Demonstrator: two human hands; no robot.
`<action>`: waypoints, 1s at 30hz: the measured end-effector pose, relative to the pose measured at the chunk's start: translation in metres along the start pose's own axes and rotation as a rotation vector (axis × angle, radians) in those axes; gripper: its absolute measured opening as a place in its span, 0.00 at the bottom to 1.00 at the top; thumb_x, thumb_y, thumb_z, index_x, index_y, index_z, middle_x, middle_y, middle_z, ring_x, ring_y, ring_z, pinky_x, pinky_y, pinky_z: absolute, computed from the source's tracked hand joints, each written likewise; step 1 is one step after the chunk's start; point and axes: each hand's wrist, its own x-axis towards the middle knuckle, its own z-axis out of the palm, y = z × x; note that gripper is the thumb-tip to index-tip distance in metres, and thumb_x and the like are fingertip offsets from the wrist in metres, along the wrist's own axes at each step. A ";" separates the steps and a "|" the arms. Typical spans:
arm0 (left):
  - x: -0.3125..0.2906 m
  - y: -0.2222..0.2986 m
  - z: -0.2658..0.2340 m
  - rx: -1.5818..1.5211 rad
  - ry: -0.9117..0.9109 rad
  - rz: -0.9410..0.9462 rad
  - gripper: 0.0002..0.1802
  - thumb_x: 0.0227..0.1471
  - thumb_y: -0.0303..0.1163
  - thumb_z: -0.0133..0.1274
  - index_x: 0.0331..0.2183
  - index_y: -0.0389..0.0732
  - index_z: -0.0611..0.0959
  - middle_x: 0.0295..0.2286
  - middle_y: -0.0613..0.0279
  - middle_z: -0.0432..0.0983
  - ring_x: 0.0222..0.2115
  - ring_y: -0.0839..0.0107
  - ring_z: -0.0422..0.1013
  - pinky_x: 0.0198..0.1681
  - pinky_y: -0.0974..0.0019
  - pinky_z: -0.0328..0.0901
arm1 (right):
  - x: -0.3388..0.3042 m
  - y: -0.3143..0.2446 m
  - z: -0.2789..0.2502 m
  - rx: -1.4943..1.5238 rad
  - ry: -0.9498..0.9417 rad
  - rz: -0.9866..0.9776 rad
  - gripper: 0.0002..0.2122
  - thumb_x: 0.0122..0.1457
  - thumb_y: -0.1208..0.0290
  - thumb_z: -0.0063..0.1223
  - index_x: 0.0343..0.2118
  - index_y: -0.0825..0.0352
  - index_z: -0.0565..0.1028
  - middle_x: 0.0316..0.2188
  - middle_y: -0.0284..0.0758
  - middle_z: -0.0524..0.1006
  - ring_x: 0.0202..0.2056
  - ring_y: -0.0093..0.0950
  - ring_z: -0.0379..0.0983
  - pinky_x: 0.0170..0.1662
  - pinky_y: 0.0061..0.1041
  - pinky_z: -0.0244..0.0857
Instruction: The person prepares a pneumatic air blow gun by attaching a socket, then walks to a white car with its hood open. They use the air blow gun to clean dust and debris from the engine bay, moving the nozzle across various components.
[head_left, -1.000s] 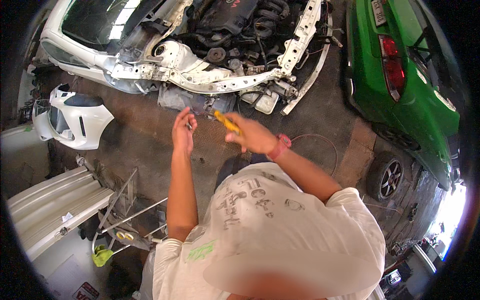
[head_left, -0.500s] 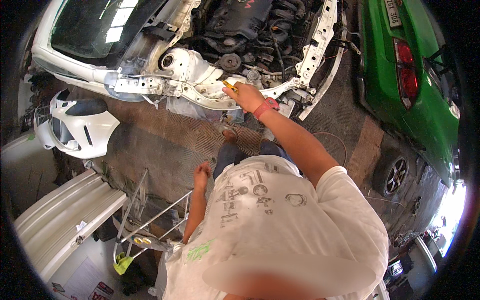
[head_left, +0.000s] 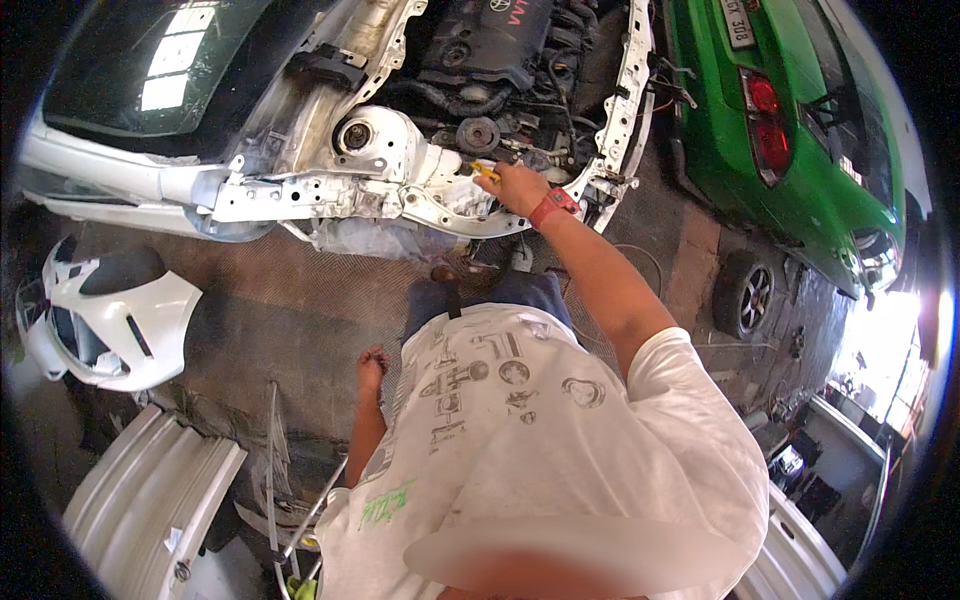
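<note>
My right hand point(head_left: 520, 189), with a red watch on its wrist, is closed round a small yellow tool point(head_left: 485, 170) whose exact kind I cannot make out. It is held over the white inner panel point(head_left: 445, 175) at the front corner of a stripped white car, beside the engine point(head_left: 480, 45). Down at my left side hangs my left hand point(head_left: 372, 369), away from the car. Its fingers are loosely bent and a little apart, and nothing shows in them.
A white bumper cover point(head_left: 150, 318) lies on the floor at the left. Near it are a ribbed pale panel point(head_left: 150, 495) and a metal frame point(head_left: 300, 530). At the right stand a green car point(head_left: 700, 110) and a loose wheel point(head_left: 743, 293); a thin hose point(head_left: 655, 268) curves across the floor.
The view has shifted, so the bumper cover sits lower and the green car further left. My right hand, still gripping the yellow tool, stays over the panel, slightly nearer the engine. My left hand still hangs.
</note>
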 end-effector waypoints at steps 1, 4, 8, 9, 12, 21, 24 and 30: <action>0.006 0.022 -0.005 -0.055 -0.012 -0.035 0.17 0.68 0.28 0.39 0.48 0.38 0.82 0.29 0.63 0.79 0.25 0.78 0.70 0.28 0.71 0.65 | -0.001 -0.002 0.003 -0.018 -0.005 -0.006 0.32 0.63 0.34 0.46 0.42 0.66 0.78 0.29 0.49 0.83 0.35 0.49 0.82 0.38 0.48 0.75; 0.028 0.081 -0.014 0.051 -0.048 0.032 0.16 0.68 0.28 0.41 0.50 0.39 0.81 0.29 0.65 0.77 0.25 0.77 0.69 0.29 0.71 0.65 | -0.006 -0.011 0.008 -0.023 -0.029 -0.010 0.32 0.63 0.33 0.46 0.40 0.66 0.77 0.28 0.49 0.83 0.34 0.49 0.82 0.38 0.48 0.75; 0.049 0.126 -0.020 0.036 -0.082 0.062 0.16 0.67 0.27 0.42 0.50 0.39 0.81 0.30 0.67 0.77 0.26 0.78 0.68 0.31 0.72 0.65 | -0.004 -0.019 0.005 -0.026 -0.030 -0.028 0.34 0.64 0.34 0.43 0.41 0.70 0.79 0.30 0.50 0.83 0.35 0.49 0.82 0.40 0.48 0.75; 0.051 0.132 -0.020 0.023 -0.075 0.065 0.16 0.66 0.27 0.42 0.50 0.39 0.81 0.30 0.67 0.77 0.26 0.78 0.68 0.32 0.72 0.65 | -0.004 -0.020 0.004 -0.022 -0.061 -0.062 0.35 0.65 0.34 0.43 0.41 0.70 0.79 0.30 0.50 0.83 0.35 0.49 0.82 0.41 0.48 0.75; 0.054 0.133 -0.020 0.040 -0.083 0.054 0.16 0.64 0.26 0.43 0.50 0.40 0.81 0.30 0.67 0.76 0.27 0.77 0.68 0.33 0.72 0.65 | 0.000 -0.023 0.001 -0.010 -0.058 -0.050 0.34 0.65 0.34 0.43 0.41 0.69 0.79 0.32 0.51 0.83 0.37 0.50 0.81 0.42 0.47 0.75; 0.025 0.057 -0.027 0.030 -0.076 -0.143 0.20 0.62 0.23 0.37 0.49 0.41 0.81 0.32 0.64 0.78 0.27 0.76 0.70 0.33 0.70 0.67 | 0.036 -0.060 -0.043 0.028 0.213 -0.028 0.31 0.65 0.36 0.45 0.42 0.67 0.76 0.29 0.52 0.82 0.34 0.52 0.80 0.37 0.49 0.74; 0.015 0.036 -0.028 -0.033 -0.052 -0.163 0.20 0.62 0.23 0.36 0.48 0.41 0.81 0.32 0.62 0.79 0.26 0.75 0.70 0.30 0.70 0.67 | 0.065 -0.061 -0.075 0.077 0.318 0.024 0.30 0.64 0.37 0.47 0.41 0.67 0.77 0.29 0.50 0.83 0.33 0.51 0.81 0.37 0.49 0.75; 0.001 0.033 -0.014 -0.051 0.006 -0.117 0.20 0.64 0.24 0.36 0.51 0.39 0.80 0.32 0.60 0.78 0.25 0.76 0.70 0.29 0.71 0.68 | 0.115 -0.020 -0.137 0.184 0.437 0.059 0.34 0.63 0.33 0.45 0.42 0.69 0.78 0.35 0.54 0.82 0.40 0.54 0.80 0.42 0.50 0.74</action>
